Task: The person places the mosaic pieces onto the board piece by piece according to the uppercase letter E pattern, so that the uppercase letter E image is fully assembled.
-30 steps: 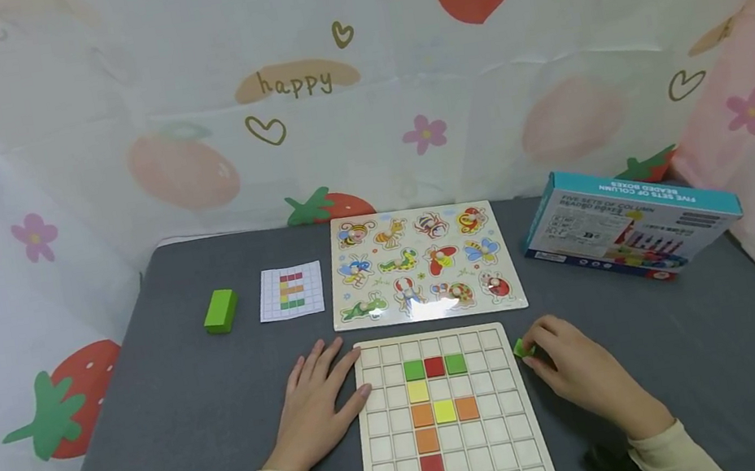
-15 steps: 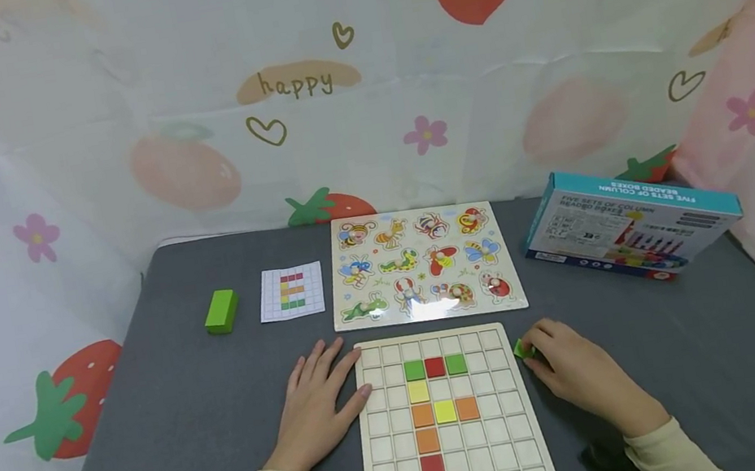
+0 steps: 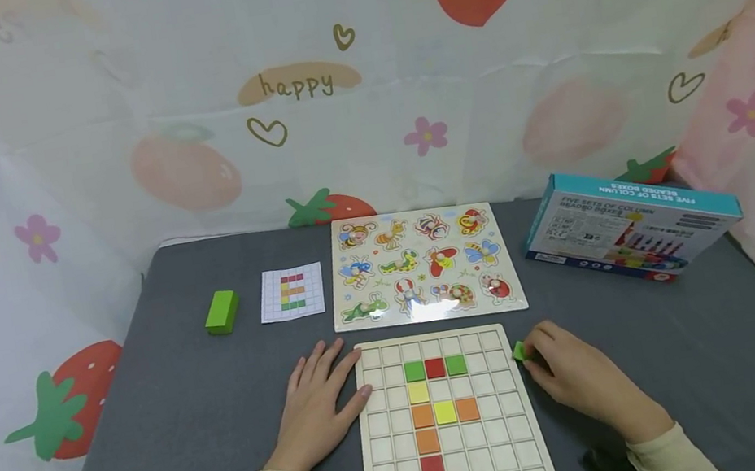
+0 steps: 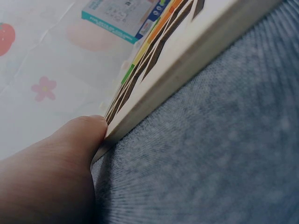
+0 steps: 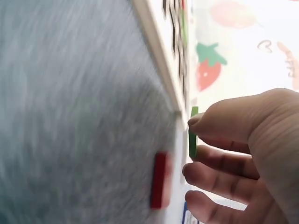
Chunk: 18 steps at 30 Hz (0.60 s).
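My left hand (image 3: 319, 405) lies with fingers spread on the grey cloth, index finger and thumb touching the left edge of a wooden grid board (image 3: 495, 460). Green, red, yellow and orange square tiles (image 3: 445, 412) fill some of its cells. Just off the board's right edge, my right hand (image 3: 584, 371) pinches a small green tile (image 3: 518, 351) between thumb and index finger. Seen from the right wrist, that green tile (image 5: 192, 140) stands on edge, with the other fingers loosely bent. A red block (image 5: 160, 182) lies on the cloth below; the hand hides it in the head view.
Behind the board lies an insect picture puzzle (image 3: 423, 265). To its left are a grid pattern card (image 3: 291, 293) and a green block (image 3: 222, 312). A blue-and-white box (image 3: 631, 224) leans at the back right. A printed curtain (image 3: 361, 131) closes off the far side.
My right hand has shifted very slightly, bringing the green tile a touch nearer the board's edge. The left hand and the tiles on the board stay where they were.
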{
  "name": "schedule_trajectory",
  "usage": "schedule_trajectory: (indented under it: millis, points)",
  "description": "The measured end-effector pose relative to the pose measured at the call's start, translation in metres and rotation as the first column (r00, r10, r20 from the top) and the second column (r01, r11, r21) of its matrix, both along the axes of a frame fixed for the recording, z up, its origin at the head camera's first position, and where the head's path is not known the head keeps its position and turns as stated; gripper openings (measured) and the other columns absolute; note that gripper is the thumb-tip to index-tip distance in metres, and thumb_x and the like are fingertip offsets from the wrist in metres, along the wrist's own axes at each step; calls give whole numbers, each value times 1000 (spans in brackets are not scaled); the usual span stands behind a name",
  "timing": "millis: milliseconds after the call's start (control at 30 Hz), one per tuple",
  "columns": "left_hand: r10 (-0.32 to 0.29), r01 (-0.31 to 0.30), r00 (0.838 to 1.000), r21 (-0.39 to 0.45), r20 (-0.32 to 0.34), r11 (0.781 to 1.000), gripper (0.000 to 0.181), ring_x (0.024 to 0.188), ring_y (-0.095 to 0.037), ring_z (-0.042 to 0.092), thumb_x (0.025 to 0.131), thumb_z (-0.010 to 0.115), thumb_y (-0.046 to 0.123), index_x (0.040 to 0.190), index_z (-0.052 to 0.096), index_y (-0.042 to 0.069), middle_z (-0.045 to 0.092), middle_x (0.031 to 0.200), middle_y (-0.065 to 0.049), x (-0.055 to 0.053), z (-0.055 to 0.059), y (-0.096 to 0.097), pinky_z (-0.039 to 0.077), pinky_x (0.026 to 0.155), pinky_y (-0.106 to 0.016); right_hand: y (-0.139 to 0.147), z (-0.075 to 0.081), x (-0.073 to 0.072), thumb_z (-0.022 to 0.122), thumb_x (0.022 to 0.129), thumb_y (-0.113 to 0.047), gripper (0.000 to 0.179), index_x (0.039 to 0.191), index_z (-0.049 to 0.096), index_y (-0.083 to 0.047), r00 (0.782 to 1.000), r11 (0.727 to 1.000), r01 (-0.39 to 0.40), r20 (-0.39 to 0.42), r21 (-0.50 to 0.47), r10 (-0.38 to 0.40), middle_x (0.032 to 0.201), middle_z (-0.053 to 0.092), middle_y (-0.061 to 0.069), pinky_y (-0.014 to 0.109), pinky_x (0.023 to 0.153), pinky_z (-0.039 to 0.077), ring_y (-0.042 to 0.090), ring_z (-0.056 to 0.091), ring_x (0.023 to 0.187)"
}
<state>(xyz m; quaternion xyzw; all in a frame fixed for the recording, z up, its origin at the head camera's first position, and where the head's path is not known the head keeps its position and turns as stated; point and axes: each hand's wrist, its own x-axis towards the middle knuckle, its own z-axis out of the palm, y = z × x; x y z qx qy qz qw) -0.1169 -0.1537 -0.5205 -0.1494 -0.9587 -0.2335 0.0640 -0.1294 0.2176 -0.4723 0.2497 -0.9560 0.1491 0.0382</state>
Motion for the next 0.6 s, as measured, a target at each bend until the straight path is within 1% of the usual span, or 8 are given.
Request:
schedule_trajectory:
  millis: [133,300,367,533,600]
  points:
    - [3,-3,1000,-3,-9,1000,59,145,-27,23,93,52,56,144,46,27,37,153,-4,0,0,0,14,119,-52,-8,3,7,74,84,-10,15,93,62,-13,997,996,-80,-10,-30,80,98,56,-3,20,61,50,1,50,78]
    - [0,0,1000,3,-6,1000,58,145,-27,23,93,51,55,144,46,27,37,152,-4,0,1,0,14,120,-52,-23,8,17,73,84,-10,16,92,61,-15,984,982,-179,10,-65,180,99,56,-4,18,60,49,1,48,75]
    - [-1,1,1000,2,-1,1000,58,145,-27,22,93,51,55,144,46,27,36,153,-4,1,1,0,13,120,-51,-29,10,22,74,83,-11,17,91,60,-17,977,975,-209,15,-80,211,101,56,-5,17,62,51,1,50,78]
    - [0,0,1000,1,12,1000,59,146,-27,21,93,52,55,144,45,27,36,153,-3,1,1,0,12,120,-51,-46,11,35,72,85,-12,16,93,59,-18,946,940,-310,57,-147,320,101,55,-8,15,67,52,1,53,83]
    - [-1,1,1000,-1,15,1000,59,146,-27,21,93,52,55,145,45,27,35,153,-3,1,1,0,12,120,-50,-52,10,40,71,86,-13,14,93,60,-18,929,922,-339,88,-185,359,101,55,-9,14,67,51,1,53,82]
